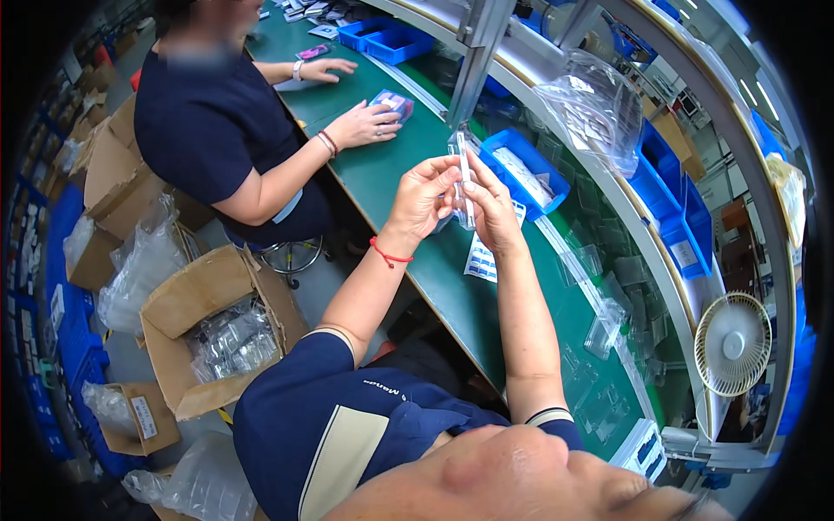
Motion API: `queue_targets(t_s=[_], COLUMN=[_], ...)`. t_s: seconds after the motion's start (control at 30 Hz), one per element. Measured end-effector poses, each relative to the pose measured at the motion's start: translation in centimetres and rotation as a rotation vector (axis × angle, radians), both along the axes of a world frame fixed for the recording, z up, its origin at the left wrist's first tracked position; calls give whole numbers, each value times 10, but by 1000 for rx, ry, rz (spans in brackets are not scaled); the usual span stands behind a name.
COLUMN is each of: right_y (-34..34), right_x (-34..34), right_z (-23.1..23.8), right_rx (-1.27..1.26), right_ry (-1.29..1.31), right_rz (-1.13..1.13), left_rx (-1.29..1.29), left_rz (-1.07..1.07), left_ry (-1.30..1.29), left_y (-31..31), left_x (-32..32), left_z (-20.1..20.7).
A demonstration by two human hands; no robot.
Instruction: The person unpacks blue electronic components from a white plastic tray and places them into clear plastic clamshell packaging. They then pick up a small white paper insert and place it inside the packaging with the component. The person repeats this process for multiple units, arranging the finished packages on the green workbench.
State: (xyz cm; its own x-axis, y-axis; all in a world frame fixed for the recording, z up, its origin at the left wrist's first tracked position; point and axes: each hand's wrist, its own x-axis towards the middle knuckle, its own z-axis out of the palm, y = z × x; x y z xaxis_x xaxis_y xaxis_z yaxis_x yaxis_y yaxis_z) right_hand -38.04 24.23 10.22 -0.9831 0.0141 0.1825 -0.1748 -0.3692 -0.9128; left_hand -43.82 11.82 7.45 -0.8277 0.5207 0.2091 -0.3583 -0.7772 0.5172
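Clear pack [464, 181] pinched upright between two hands

The left hand [423, 198] is almost closed, thumb and fingertips nipping the left side of the pack; a red cord [391, 253] circles its wrist. The right hand [493, 208] is also nearly closed, its thumb pressed to the pack's white edge from the other side. The pack stands in the gap between the two hands, above the green table [443, 282].

Just below the right hand's fingers, beside the wrist and partly hidden by it, lies a label sheet [483, 259], white with blue patches. Immediately right of the right hand sits a blue bin [557, 196] with white items inside. Farther right of and below that hand, loose packs [599, 330] of clear plastic lie along a pale rail [627, 366].

Beyond the left hand, up and to the left, a co-worker [221, 130] in a dark top has one hand [360, 128] at a purple pack [393, 104]. Well left of the left hand and below it, a box [184, 302] of brown card holds clear packaging. Past the fingertips rises a metal post [478, 69]; a round fan [734, 340] is well off to the right.
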Motion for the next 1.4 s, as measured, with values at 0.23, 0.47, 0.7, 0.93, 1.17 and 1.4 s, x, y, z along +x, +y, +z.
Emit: queue_targets(t_s=[0.23,0.47,0.7,0.93,1.17,1.4], right_y=[-9,-15,-22,-12,-7,-7], right_x=[-30,-59,-63,-73,-67,-62], right_z=[-3,2,14,4,15,32], right_rx=[117,285,347,366,824,1059], right_ry=[-29,-19,-85,-78,50,151], right_rz=[12,-23,-64,-23,-180,-310], left_rx=[65,79,103,131,-229,-336], left_rz=[-33,-26,-31,-6,262,137], left_ry=[-134,-170,-168,-170,83,491], left_y=[-7,-10,-10,-5,-22,-34], left_x=[-27,-52,-61,-62,-65,-81], left_z=[-10,-8,-12,-12,-5,-13])
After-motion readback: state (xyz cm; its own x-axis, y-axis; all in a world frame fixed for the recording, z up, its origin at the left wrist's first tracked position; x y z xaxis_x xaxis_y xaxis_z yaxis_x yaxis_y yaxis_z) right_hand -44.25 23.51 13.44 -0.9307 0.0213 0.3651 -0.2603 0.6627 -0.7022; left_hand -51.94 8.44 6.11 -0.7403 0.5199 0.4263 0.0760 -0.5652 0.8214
